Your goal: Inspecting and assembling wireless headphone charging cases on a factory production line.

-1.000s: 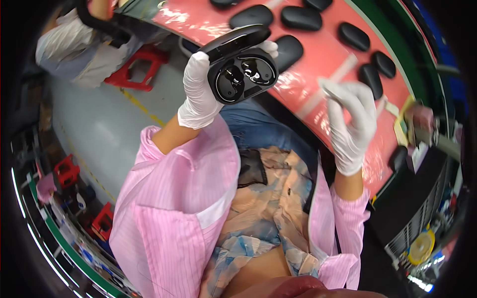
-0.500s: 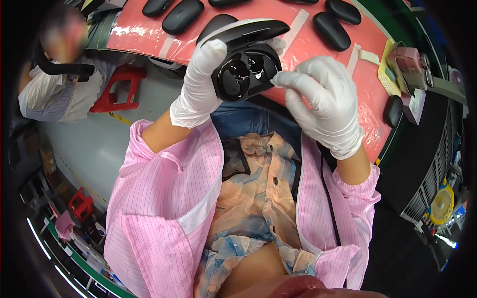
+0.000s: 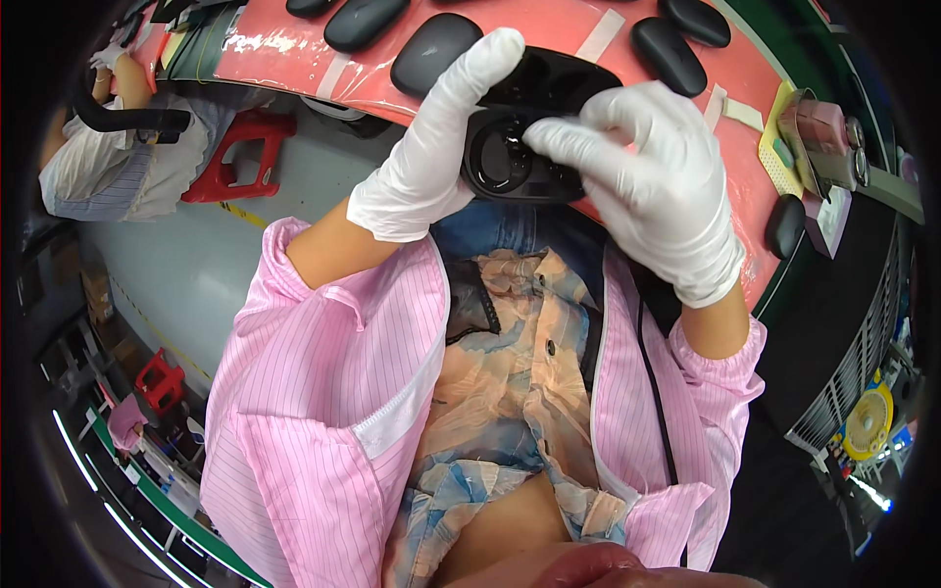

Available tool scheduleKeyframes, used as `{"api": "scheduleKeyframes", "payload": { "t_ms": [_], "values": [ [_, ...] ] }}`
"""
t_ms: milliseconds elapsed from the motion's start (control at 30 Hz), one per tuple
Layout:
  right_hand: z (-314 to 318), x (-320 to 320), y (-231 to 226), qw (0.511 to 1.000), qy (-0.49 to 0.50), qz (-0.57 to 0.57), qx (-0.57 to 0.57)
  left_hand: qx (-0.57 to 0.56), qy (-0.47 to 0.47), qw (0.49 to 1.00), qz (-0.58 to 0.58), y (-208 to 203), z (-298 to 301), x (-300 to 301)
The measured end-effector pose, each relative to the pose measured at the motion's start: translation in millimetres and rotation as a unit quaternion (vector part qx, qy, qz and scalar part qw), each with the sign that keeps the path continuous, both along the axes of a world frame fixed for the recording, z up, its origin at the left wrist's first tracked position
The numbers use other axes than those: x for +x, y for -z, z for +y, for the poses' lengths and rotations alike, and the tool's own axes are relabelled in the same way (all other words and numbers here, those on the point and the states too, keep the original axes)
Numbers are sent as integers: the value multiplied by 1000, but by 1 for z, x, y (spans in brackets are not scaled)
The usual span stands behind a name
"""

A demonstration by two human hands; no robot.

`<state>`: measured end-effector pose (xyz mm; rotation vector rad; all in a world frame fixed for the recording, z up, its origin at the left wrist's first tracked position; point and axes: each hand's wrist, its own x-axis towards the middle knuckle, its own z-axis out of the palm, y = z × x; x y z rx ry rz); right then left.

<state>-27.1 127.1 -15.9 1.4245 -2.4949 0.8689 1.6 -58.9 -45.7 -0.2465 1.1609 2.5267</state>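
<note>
A glossy black earbud case point(image 3: 502, 176) with its lid point(image 3: 554, 80) swung back is held above the front edge of the bench. My left hand point(image 3: 426, 137), in a white glove, grips the case from its left side, thumb raised alongside the lid. A ring-shaped recess shows in the case's left half. My right hand point(image 3: 652, 181), also gloved in white, is closed, its fingertips pinched together over the middle of the case. Those fingers cover the right half, and whatever they pinch is hidden.
Several black closed cases point(image 3: 438, 55) lie on the pink bench mat point(image 3: 284, 49). At right stand a yellow perforated tray point(image 3: 779, 137), a pink block point(image 3: 821, 127) and another black case point(image 3: 784, 225). A red stool point(image 3: 245, 157) and another person's sleeve point(image 3: 118, 186) are at left.
The case has shifted right and its lid is tilted further back. My right hand has moved from the case's edge onto its middle. A closed case formerly mostly covered on the mat now shows.
</note>
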Motion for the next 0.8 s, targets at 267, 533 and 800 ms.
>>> {"api": "scheduleKeyframes", "payload": {
  "t_ms": [267,533,800],
  "values": [
    [-5,7,-5,998,-49,-27,-6,14,16,997,-69,-3,9,1],
    [33,2,-9,974,163,-64,-146,141,39,983,-114,-14,4,-2],
    [43,46,50,766,331,-365,-413,136,27,984,-112,-14,16,0]
  ]
}}
